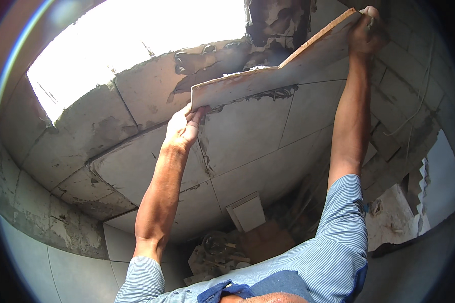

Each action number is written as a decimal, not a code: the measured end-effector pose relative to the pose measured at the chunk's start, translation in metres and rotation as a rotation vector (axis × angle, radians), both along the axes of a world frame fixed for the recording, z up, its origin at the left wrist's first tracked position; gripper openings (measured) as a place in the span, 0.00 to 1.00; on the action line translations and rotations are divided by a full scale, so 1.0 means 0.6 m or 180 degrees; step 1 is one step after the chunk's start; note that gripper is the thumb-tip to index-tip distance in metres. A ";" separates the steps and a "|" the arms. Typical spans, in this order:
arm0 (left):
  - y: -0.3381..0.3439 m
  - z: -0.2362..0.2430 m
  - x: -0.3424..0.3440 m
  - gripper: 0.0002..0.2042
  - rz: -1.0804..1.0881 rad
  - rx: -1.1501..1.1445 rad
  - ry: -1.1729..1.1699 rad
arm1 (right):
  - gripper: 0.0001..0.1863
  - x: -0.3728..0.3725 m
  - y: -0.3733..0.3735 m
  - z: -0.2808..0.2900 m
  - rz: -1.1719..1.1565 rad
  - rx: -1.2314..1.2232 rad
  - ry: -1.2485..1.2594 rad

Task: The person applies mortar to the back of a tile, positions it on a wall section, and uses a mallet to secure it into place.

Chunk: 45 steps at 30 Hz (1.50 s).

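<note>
My left hand [186,123] grips the lower left corner of a cut tile [242,83], pale on its face with an orange-tan edge and a notch in its top edge. My right hand [366,33] grips the raised right end, its fingertips over the corner. The tile is held up beside the bright window opening [136,35], in front of a rough sill [151,91] with dark, patchy mortar [260,50]. Large grey wall tiles [247,126] with smeared joints lie below it; I cannot tell whether the held tile touches them.
At the bottom of the wall lean a pale tile [245,214] and a brown board [265,240], beside a bucket [215,245] and scattered offcuts. A cable [409,118] hangs on the right wall. A broken, pale jagged-edged patch [389,217] is at lower right.
</note>
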State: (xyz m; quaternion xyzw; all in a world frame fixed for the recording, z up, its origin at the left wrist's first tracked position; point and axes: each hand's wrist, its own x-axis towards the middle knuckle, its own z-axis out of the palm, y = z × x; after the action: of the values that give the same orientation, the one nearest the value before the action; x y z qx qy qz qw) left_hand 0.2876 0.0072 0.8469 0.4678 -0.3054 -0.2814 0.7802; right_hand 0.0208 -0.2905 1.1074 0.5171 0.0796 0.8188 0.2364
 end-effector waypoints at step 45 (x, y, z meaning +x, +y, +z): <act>-0.018 0.042 0.034 0.08 0.2449 0.0658 -0.3815 | 0.27 0.316 -0.076 0.129 -0.0444 0.1211 0.0404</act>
State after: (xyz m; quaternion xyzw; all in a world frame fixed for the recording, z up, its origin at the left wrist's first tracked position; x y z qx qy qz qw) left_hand 0.3078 -0.0033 0.8720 0.6878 -0.4665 0.2911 0.4739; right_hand 0.2106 -0.3362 1.1846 0.6072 -0.0976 0.7665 0.1851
